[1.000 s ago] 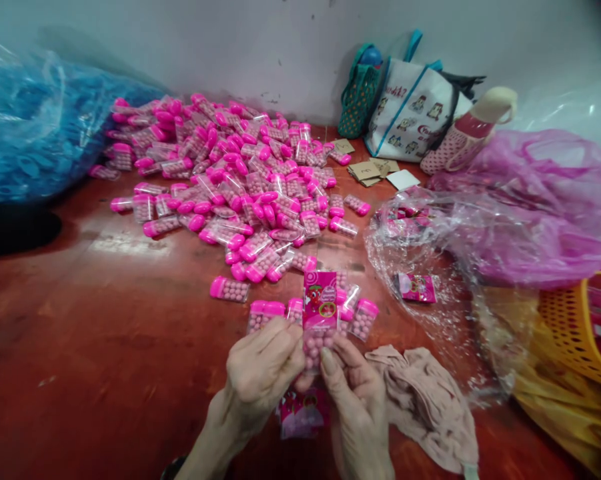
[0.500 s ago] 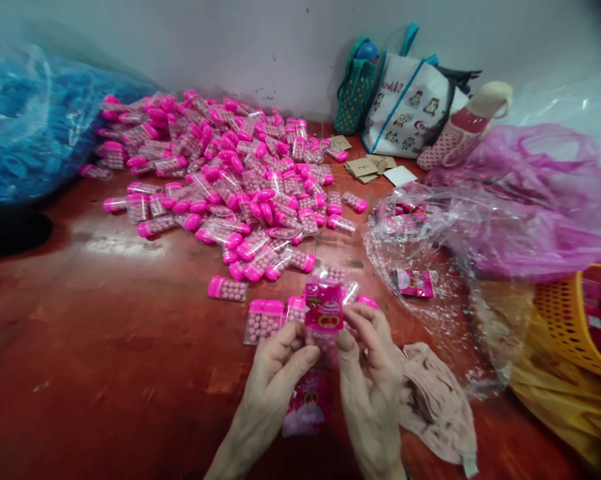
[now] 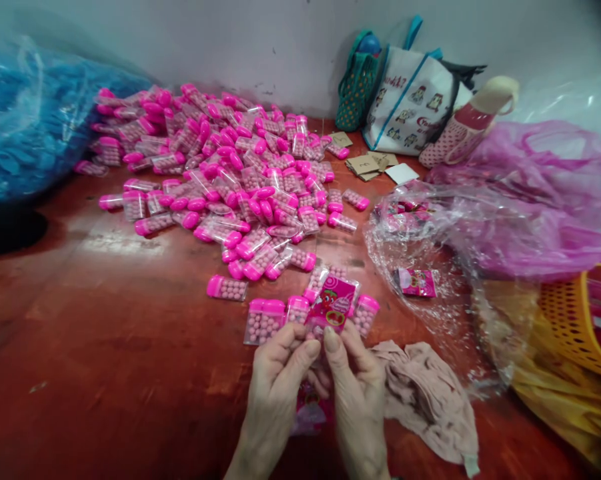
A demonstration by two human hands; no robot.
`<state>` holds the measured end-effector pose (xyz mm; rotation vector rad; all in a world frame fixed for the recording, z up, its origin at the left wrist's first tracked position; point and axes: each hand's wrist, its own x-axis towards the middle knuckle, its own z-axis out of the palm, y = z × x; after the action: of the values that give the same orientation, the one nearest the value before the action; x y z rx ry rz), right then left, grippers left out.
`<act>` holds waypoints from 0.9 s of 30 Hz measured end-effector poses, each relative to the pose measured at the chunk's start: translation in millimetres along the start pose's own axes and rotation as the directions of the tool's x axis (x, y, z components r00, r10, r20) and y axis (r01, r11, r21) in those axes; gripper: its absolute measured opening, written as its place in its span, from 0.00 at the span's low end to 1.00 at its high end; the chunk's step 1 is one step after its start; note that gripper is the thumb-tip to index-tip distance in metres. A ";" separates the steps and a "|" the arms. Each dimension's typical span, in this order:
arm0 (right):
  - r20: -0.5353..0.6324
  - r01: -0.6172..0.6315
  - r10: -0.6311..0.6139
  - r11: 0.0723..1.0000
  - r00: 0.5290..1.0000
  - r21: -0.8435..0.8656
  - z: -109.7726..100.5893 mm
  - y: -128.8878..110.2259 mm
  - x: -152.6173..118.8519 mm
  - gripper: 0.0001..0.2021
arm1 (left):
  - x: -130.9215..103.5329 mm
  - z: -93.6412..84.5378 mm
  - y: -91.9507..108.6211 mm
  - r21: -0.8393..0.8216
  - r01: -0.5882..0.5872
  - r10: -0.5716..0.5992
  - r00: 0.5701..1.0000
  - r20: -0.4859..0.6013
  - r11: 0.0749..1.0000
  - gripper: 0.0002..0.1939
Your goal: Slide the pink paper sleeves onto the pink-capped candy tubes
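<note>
Both hands meet low in the middle of the view. My left hand (image 3: 276, 383) is closed, thumb and fingers pinching the lower end of a small clear candy container, whose pink balls show by the fingertips. My right hand (image 3: 359, 383) pinches close beside it, at the bottom edge of a pink printed sleeve (image 3: 336, 303) with a strawberry picture. How far the sleeve goes around the container is hidden by the fingers. Behind the hands stand several pink-capped candy containers (image 3: 266, 322). More printed sleeves (image 3: 310, 408) lie under the hands, partly covered by them.
A big heap of pink-capped candy containers (image 3: 230, 167) spreads over the red-brown surface. At left bulges a bag of blue pieces (image 3: 35, 133). On the right are clear plastic wrap (image 3: 445, 333), a beige cloth (image 3: 430, 400), a yellow basket (image 3: 563, 313) and a pink plastic bag (image 3: 540, 173).
The printed sleeve has tilted to the right and moved slightly lower. My right hand has moved left, so the two thumbs are now close together.
</note>
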<state>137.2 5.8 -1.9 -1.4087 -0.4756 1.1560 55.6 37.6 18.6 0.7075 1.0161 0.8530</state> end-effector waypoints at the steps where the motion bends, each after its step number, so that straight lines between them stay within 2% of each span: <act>1: 0.034 -0.040 0.038 0.998 0.999 0.053 -1.8 -3.0 2.7 0.10 | 0.7 -0.1 0.6 0.033 0.003 -0.004 1.000 0.019 0.999 0.06; 4: 0.088 -0.136 0.121 0.974 0.989 0.183 -3.1 -13.0 11.6 0.12 | 2.0 -0.6 0.3 0.113 0.034 -0.041 0.997 0.065 0.993 0.05; 7: 0.030 -0.185 0.183 0.960 0.983 0.209 0.9 -17.0 16.2 0.15 | 1.1 -0.8 -2.8 0.092 0.113 -0.119 0.991 0.064 0.989 0.06; 10: -0.021 -0.177 0.180 0.979 0.983 0.102 5.9 -14.2 15.7 0.15 | -1.0 -0.3 -5.4 0.028 0.150 -0.151 0.987 0.046 0.988 0.06; 13: -0.028 -0.081 0.079 0.994 0.997 -0.078 9.2 -9.5 12.4 0.12 | -0.7 0.1 -4.4 -0.031 0.106 -0.106 0.994 -0.009 0.994 0.06; 15: -0.002 -0.032 0.031 0.990 1.000 -0.135 10.0 -7.3 9.9 0.08 | 1.7 0.1 -2.4 -0.056 0.055 -0.059 0.995 -0.074 0.997 0.07; 17: 0.024 -0.026 0.029 0.993 0.999 -0.115 9.6 -6.0 8.2 0.06 | 5.0 -0.2 -1.2 -0.067 0.033 -0.040 0.994 -0.102 0.997 0.08; 20: 0.104 -0.102 0.100 0.995 0.990 0.011 6.7 -5.7 8.3 0.10 | 8.9 -1.9 -3.1 -0.103 0.046 -0.055 0.995 -0.083 0.994 0.11; 23: 0.175 -0.169 0.152 0.981 0.973 0.091 1.0 -7.9 12.0 0.11 | 8.4 -6.7 -6.1 -0.147 0.046 -0.050 0.998 -0.026 0.988 0.20; 25: 0.177 -0.144 0.131 0.988 0.975 0.062 -4.2 -11.6 15.7 0.10 | 6.2 -12.1 -5.2 -0.133 0.060 -0.057 0.998 0.026 0.989 0.25; 27: 0.198 -0.093 0.093 0.996 0.976 -0.009 -9.6 -16.6 19.0 0.10 | 4.5 -17.8 -1.6 -0.057 0.070 -0.068 0.997 0.028 0.996 0.24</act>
<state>158.9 20.4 4.6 -1.3324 -0.5537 1.3810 40.8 42.6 8.9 0.6294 0.9829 0.8080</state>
